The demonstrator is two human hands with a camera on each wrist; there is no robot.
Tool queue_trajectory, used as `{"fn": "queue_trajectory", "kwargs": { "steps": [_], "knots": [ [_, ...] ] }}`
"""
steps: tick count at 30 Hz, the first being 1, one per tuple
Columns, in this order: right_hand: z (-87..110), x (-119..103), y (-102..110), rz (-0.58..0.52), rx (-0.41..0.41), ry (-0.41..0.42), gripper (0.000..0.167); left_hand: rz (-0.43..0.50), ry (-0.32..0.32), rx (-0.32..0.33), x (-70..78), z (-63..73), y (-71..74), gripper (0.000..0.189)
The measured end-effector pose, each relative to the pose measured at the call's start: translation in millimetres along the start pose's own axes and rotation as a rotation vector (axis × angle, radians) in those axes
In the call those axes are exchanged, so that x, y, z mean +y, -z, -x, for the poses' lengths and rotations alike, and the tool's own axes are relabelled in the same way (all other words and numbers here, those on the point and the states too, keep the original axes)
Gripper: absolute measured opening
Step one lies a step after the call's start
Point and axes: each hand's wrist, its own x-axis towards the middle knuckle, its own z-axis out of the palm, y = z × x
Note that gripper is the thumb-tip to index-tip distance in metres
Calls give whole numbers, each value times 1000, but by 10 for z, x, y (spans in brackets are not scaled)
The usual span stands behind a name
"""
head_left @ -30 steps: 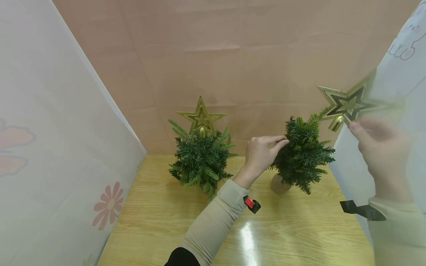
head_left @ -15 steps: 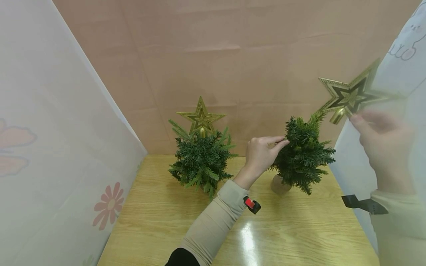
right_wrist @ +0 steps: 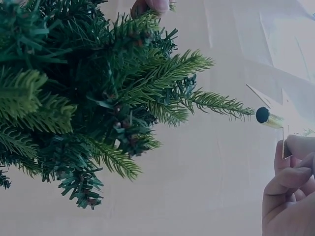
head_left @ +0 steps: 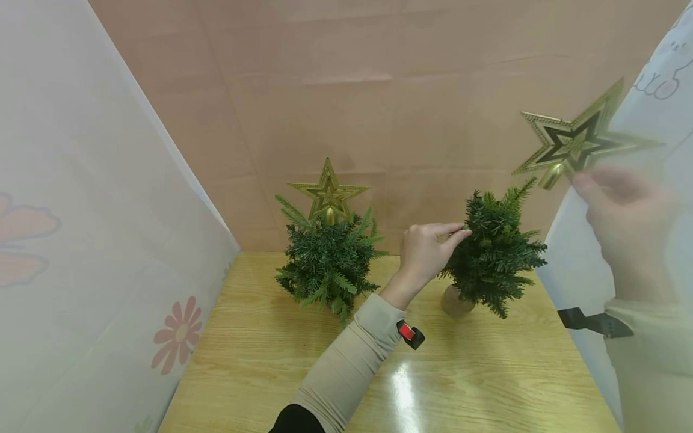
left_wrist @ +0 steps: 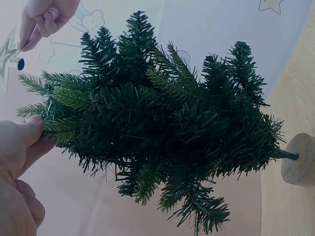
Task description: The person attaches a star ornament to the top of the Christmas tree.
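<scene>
A small artificial Christmas tree [head_left: 489,258] on a round wooden base [head_left: 456,302] stands at the right of the table. My left hand [head_left: 428,249] pinches a sprig near its top, as the left wrist view also shows. A gold star tree topper [head_left: 574,141] is in my right hand [head_left: 628,210], pinched by one lower point between thumb and fingers. The star hangs above and to the right of the treetop. In the right wrist view the dark open end of its socket [right_wrist: 263,115] faces the tip of an upper branch [right_wrist: 221,104], close to it.
Left of it stands a second small tree [head_left: 330,258] with a gold star [head_left: 328,192] at its top. Both trees are on a wood-grain table [head_left: 260,361]. A pinkish backdrop [head_left: 346,78] rises behind, with white patterned side walls [head_left: 108,210].
My right hand has lifted the star upward and slightly to the right, away from the tree's top sprig. The left hand keeps its pinch on the tree in the same place.
</scene>
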Motion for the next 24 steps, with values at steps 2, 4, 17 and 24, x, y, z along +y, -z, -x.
{"fn": "queue_trajectory", "kwargs": {
  "steps": [2,4,17,24],
  "knots": [
    [-21,-1,-18,-15,6,24,22,7,0,2,1,-2,0,28],
    [-44,0,-35,-37,12,50,22,7,0,1,4,-5,2,27],
    [-117,-38,-88,25,22,61,23,1,-2,-7,25,-7,11,28],
    [-125,-53,-134,65,3,23,22,-5,-3,-7,28,-8,18,28]
  ]
}}
